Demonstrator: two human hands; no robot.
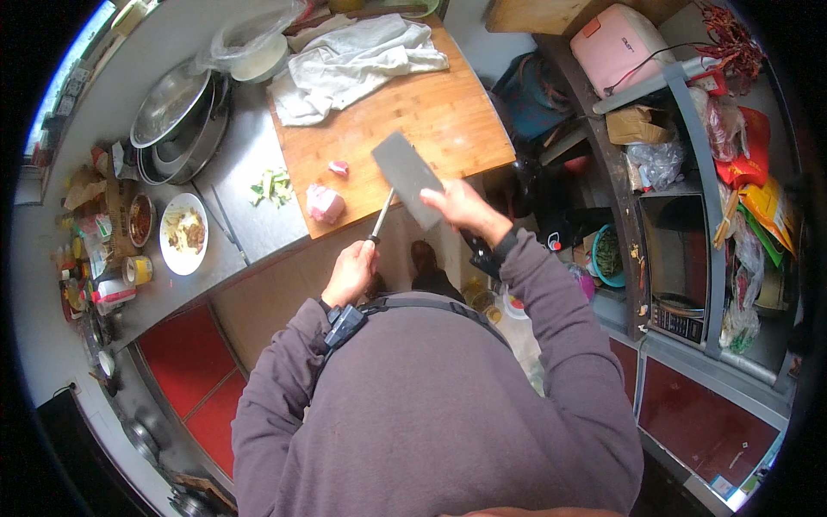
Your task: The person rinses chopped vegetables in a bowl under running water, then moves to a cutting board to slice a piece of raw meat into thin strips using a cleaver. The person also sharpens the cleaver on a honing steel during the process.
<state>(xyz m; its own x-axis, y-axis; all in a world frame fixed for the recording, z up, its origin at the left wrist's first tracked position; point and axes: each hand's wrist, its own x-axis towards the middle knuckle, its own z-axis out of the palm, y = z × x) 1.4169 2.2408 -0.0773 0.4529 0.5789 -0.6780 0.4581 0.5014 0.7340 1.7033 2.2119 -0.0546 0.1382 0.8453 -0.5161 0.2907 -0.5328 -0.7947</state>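
Observation:
My left hand (352, 273) grips the handle of a honing steel (384, 212), whose rod points up and away from me. My right hand (466, 210) holds a cleaver (407, 178) with a broad grey blade, which lies across the upper part of the rod; whether blade and rod touch cannot be told. Both tools are over the near edge of a wooden cutting board (465, 123). A chunk of raw meat (325, 203) sits at the board's near left corner, with a smaller piece of meat (338, 168) just beyond it.
A white cloth (355, 64) covers the board's far left part. On the steel counter (258, 123) to the left are chopped green vegetable pieces (272, 187), a white bowl of food (184, 234), metal basins (174, 110) and seasoning containers. Shelves with a microwave oven (675, 258) stand at the right.

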